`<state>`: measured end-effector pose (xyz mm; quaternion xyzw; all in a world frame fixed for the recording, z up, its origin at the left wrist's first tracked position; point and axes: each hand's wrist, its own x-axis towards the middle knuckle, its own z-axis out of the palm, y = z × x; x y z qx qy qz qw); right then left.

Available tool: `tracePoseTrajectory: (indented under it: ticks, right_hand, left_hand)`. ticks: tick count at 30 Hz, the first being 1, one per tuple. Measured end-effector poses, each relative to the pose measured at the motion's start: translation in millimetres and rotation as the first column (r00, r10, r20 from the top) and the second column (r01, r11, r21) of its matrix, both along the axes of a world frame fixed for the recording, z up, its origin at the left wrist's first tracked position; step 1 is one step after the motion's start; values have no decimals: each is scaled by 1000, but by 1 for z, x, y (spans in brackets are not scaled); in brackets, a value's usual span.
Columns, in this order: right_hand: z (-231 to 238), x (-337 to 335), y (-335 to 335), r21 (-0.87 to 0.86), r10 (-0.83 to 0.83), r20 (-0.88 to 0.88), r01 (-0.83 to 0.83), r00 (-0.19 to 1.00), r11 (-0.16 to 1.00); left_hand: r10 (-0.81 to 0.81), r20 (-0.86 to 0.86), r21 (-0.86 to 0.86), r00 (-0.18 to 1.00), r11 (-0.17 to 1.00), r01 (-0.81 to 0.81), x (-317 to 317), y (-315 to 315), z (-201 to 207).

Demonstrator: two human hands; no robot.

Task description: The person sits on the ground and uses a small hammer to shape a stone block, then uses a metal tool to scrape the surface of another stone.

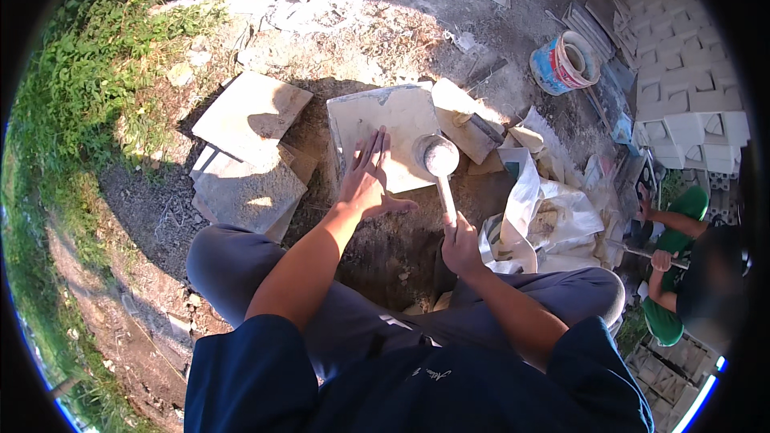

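Note:
A square, pale stone slab [393,116] lies in front of me, its far edge chipped and grey. My left hand [370,183] rests flat on its near left part, fingers stretched out and thumb spread toward the right. In my right hand [463,250] is a mallet [440,157], gripped low on its light handle. The round, whitish mallet head is over the slab's right side; whether it touches the surface I cannot tell. My right fingers are wrapped round the handle.
Several loose slabs [250,116] lie overlapped at the left. A broken slab piece [473,135] and crumpled white sacking [553,216] are at the right. Farther back stands a blue and pink bucket [565,62]. Pale blocks [682,56] are stacked beyond. At far right a person [674,265] holds a bar.

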<state>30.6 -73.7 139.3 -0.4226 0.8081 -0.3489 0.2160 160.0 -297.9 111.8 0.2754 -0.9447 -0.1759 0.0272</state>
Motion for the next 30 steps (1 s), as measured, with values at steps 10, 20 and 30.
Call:
tracePoseTrajectory:
  ticks: [10, 20, 30]
  right_hand:
    - [19, 11, -21, 202, 53, 173, -88, 984, 975]
    - [6, 26, -36, 214, 184, 184, -223, 965, 951]
    - [18, 41, -53, 110, 272, 112, -284, 956, 953]
  left_hand:
    - [200, -21, -78, 980, 976, -201, 51, 6, -11]
    - [269, 30, -10, 963, 963, -269, 84, 17, 14]
    - [296, 103, 44, 950, 953, -301, 97, 13, 22]
